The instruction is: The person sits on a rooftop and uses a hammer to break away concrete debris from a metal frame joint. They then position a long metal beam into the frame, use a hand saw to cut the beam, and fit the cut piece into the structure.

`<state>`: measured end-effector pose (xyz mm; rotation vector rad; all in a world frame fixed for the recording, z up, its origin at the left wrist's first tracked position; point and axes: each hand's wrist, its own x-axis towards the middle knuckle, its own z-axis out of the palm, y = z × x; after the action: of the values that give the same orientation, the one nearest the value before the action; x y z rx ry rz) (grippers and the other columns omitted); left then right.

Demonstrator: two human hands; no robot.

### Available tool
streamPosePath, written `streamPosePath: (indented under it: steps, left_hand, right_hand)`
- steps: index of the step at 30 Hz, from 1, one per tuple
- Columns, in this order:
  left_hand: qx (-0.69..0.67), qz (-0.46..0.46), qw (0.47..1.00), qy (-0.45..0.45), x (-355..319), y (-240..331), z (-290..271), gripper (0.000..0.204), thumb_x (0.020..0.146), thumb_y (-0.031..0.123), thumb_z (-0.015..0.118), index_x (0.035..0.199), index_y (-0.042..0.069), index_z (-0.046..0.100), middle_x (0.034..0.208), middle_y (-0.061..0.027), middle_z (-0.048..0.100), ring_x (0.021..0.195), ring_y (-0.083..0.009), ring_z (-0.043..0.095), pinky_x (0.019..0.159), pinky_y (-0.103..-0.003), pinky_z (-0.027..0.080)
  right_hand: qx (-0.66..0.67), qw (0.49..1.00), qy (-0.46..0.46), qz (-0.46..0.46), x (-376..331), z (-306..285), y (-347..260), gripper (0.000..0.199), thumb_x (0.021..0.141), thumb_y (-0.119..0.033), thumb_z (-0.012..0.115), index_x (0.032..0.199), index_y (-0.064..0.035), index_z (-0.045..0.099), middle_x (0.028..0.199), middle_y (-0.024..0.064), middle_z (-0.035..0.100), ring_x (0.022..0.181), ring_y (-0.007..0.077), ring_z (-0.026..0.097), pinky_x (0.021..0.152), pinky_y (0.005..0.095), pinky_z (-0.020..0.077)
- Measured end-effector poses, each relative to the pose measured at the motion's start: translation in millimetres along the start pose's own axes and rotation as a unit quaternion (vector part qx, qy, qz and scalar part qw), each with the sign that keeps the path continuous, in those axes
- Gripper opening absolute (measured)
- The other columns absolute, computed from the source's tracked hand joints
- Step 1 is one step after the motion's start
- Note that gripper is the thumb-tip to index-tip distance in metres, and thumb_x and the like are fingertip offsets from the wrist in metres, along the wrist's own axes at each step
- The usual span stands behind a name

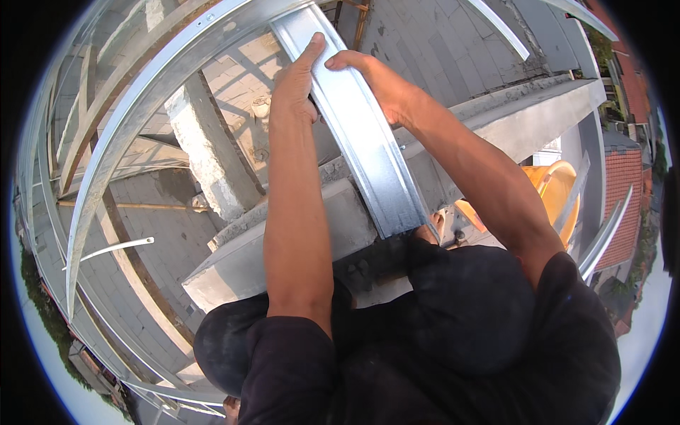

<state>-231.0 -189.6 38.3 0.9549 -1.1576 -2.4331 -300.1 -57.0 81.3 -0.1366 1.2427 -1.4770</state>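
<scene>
A silver metal channel (365,145) with raised lips along its edges slants from the top middle of the view to just before my knees. My left hand (296,81) grips its left edge near the far end, thumb flat on the face, fingers curled underneath. From the other side my right hand (372,78) clasps the right edge, its thumb tip on the face close to the left thumb. At the top, the channel's far end meets or overlaps a long metal beam (152,78); I cannot tell if they are joined.
Below me runs a concrete ledge (283,244). A rough concrete post (212,152) and wooden beams (134,262) stand at left among more metal channels. A yellow tub (559,195) is at right. A loose metal strip (499,28) juts in at the top right. Floor lies far below.
</scene>
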Motion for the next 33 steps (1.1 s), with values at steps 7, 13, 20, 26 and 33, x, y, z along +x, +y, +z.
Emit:
streamPosePath:
  steps: [7, 13, 20, 26, 33]
  left_hand:
    - [-0.065, -0.006, 0.997, -0.047, 12, 3, -17, 0.081, 0.084, 0.044, 0.086, 0.131, -0.014, 0.054, 0.111, -0.0261, 0.068, 0.099, -0.033, 0.073, 0.078, -0.047, 0.064]
    - [-0.065, 0.064, 0.995, -0.034, 10, -15, 7, 0.068, 0.086, 0.038, 0.086, 0.13, -0.008, 0.062, 0.121, -0.0182, 0.07, 0.1, -0.0257, 0.071, 0.083, -0.038, 0.059]
    - [-0.078, -0.03, 0.994, -0.065, 9, -16, -25, 0.06, 0.091, 0.045, 0.08, 0.125, -0.002, 0.065, 0.105, -0.015, 0.071, 0.093, -0.0254, 0.072, 0.078, -0.039, 0.061]
    - [-0.082, -0.009, 0.994, -0.07, 14, -21, -24, 0.057, 0.093, 0.042, 0.076, 0.127, -0.002, 0.063, 0.107, -0.0151, 0.071, 0.093, -0.0254, 0.072, 0.082, -0.039, 0.06]
    - [-0.17, -0.03, 0.953, -0.251, 0, 1, -9, 0.079, 0.089, 0.045, 0.074, 0.144, -0.007, 0.049, 0.121, -0.0208, 0.068, 0.107, -0.0318, 0.071, 0.102, -0.045, 0.055]
  right_hand:
    - [-0.029, 0.999, -0.006, 0.044, 1, 15, -12, 0.064, 0.085, -0.041, 0.068, 0.124, 0.0082, 0.057, 0.093, 0.0188, 0.066, 0.062, 0.0223, 0.07, 0.049, 0.0346, 0.063]
    - [0.031, 0.999, 0.026, -0.011, 11, -19, 4, 0.05, 0.09, -0.03, 0.067, 0.128, 0.0022, 0.061, 0.114, 0.0195, 0.068, 0.095, 0.0278, 0.068, 0.081, 0.0449, 0.0574]
    - [-0.016, 0.994, 0.036, 0.098, -2, 13, -14, 0.052, 0.087, -0.029, 0.07, 0.124, 0.0066, 0.061, 0.109, 0.0229, 0.069, 0.09, 0.0311, 0.07, 0.078, 0.0445, 0.0593]
    - [-0.015, 0.998, 0.041, 0.054, 3, 9, -8, 0.045, 0.087, -0.029, 0.069, 0.117, 0.004, 0.061, 0.092, 0.016, 0.069, 0.072, 0.0255, 0.071, 0.063, 0.0414, 0.0627]
    - [0.07, 0.994, -0.046, 0.067, 16, -7, 4, 0.053, 0.089, -0.03, 0.065, 0.129, 0.0052, 0.056, 0.102, 0.0194, 0.07, 0.086, 0.0309, 0.073, 0.075, 0.0435, 0.0632]
